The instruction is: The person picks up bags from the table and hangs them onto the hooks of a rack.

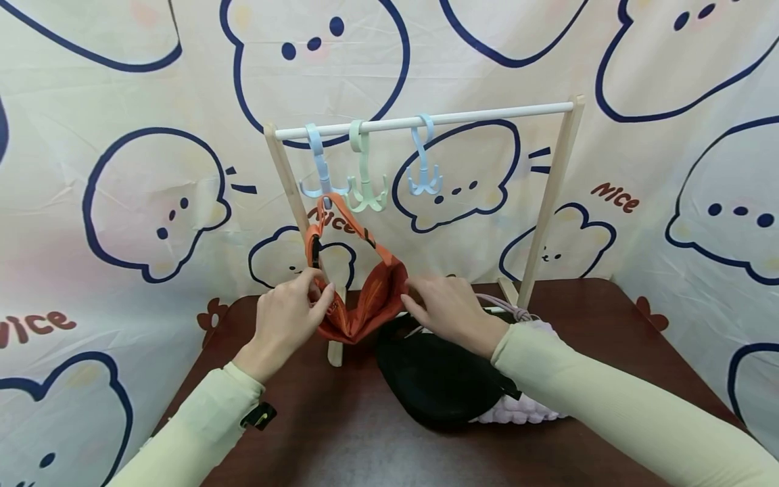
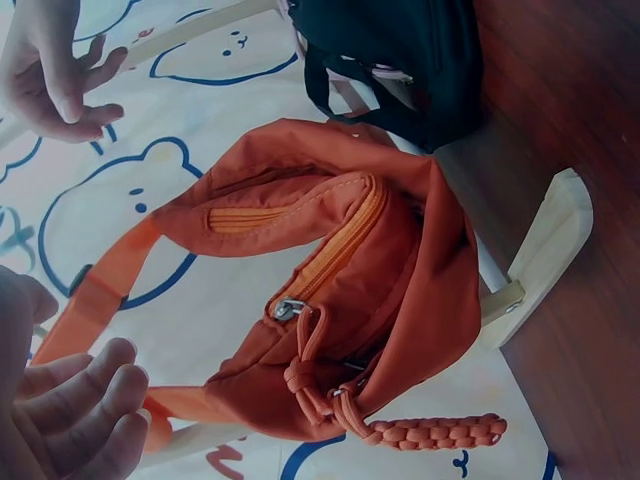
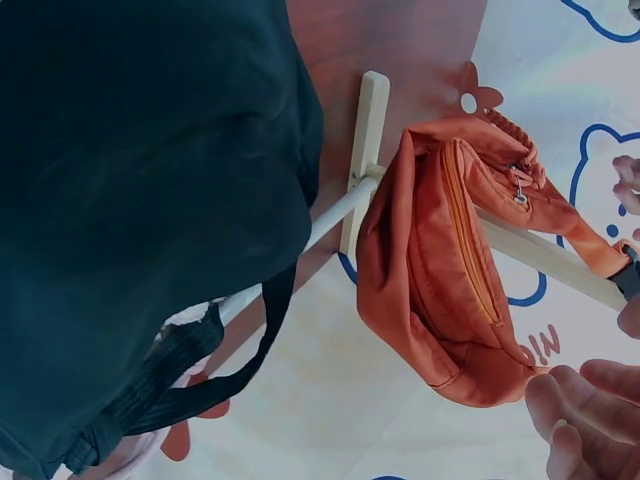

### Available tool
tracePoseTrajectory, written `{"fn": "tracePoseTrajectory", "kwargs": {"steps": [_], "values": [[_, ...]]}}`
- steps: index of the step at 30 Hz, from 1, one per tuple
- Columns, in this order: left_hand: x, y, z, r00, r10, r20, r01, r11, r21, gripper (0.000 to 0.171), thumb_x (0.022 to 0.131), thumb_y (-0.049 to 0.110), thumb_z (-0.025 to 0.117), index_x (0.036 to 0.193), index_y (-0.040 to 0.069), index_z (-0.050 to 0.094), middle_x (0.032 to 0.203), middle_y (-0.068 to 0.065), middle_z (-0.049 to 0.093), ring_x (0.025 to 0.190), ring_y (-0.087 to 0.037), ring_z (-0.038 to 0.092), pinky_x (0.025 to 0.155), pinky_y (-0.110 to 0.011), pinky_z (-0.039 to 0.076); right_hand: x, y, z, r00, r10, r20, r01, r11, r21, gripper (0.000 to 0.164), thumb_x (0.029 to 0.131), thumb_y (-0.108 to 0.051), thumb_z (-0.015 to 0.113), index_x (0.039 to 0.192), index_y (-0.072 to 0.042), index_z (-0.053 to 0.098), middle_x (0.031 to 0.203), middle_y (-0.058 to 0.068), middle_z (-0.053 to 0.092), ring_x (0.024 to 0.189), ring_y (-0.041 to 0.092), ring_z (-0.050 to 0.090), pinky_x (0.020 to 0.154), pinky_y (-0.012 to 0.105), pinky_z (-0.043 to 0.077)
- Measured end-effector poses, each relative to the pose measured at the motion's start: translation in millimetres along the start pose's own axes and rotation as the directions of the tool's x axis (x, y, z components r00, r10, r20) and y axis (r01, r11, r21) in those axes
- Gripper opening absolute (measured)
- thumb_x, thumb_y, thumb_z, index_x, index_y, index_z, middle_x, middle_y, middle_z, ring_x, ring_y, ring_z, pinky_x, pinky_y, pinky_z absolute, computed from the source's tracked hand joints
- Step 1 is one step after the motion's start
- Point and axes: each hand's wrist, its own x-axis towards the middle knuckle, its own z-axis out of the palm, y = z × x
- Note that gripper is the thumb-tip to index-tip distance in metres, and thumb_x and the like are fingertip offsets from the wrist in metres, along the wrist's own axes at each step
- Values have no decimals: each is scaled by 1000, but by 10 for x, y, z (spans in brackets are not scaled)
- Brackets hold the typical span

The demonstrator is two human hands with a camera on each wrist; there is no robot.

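An orange waist bag (image 1: 374, 297) hangs by its strap from the left blue hook (image 1: 322, 176). In the left wrist view its zips, a metal puller and a braided cord charm (image 2: 440, 431) show. My left hand (image 1: 295, 314) is at the bag's left side beside the strap, its fingers (image 2: 95, 405) loosely bent and not closed round anything. My right hand (image 1: 450, 308) is at the bag's right side. Its fingers (image 3: 590, 400) are relaxed by the bag's end; whether they touch it is hard to tell.
A wooden rack with a white bar (image 1: 499, 115) also carries a green hook (image 1: 365, 182) and another blue hook (image 1: 424, 166). On the brown table (image 1: 341, 439) lie a black bag (image 1: 438, 379) and a lilac puffy bag (image 1: 517, 410), partly under my right arm. A printed curtain (image 1: 158, 379) surrounds the table.
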Motion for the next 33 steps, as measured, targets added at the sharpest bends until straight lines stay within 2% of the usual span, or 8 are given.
{"fn": "tracePoseTrajectory", "kwargs": {"steps": [3,6,9,19,28,33], "values": [[-7,11,20,1000,8,9,-8,1000,1,19,96,31,67,98,12,68,61,2,60,44,-9,41,43,-27,31,-47,19,3,1000,-7,-10,7,1000,-16,15,98,-30,63,89,-18,67,73,-5,65,56,9,55,45,24,35],[-20,29,27,1000,7,22,-7,1000,-3,20,96,32,67,99,12,68,63,1,62,45,-9,43,43,-27,32,-86,37,2,1000,-10,-12,9,999,-33,14,98,-31,64,101,-20,71,81,-5,71,60,9,61,45,24,36],[-33,51,39,999,11,30,-11,1000,-7,20,96,32,67,99,12,68,63,0,63,46,-9,44,43,-27,33,-132,57,-3,1000,-6,-5,6,999,-39,16,98,-30,64,104,-18,72,83,-3,73,61,10,62,45,25,38],[-88,152,78,999,41,33,-40,999,-11,20,96,32,66,100,12,68,62,4,61,47,-7,44,44,-25,34,-335,135,13,1000,3,-30,-4,999,-46,19,95,-30,68,103,-14,74,91,-1,77,67,12,68,49,24,43],[-115,228,124,997,77,16,-77,997,-9,17,96,31,67,98,14,68,64,7,61,48,-5,45,44,-25,33,-470,235,46,998,8,-57,-12,997,-71,19,92,-28,71,102,-13,75,90,0,78,71,15,71,57,31,52],[-145,272,137,996,86,40,-85,996,-8,20,95,33,68,96,14,68,62,6,59,49,-5,44,44,-23,34,-538,280,48,998,2,-63,-7,997,-82,19,92,-29,72,101,-13,75,90,0,77,72,15,71,59,35,54]]}}
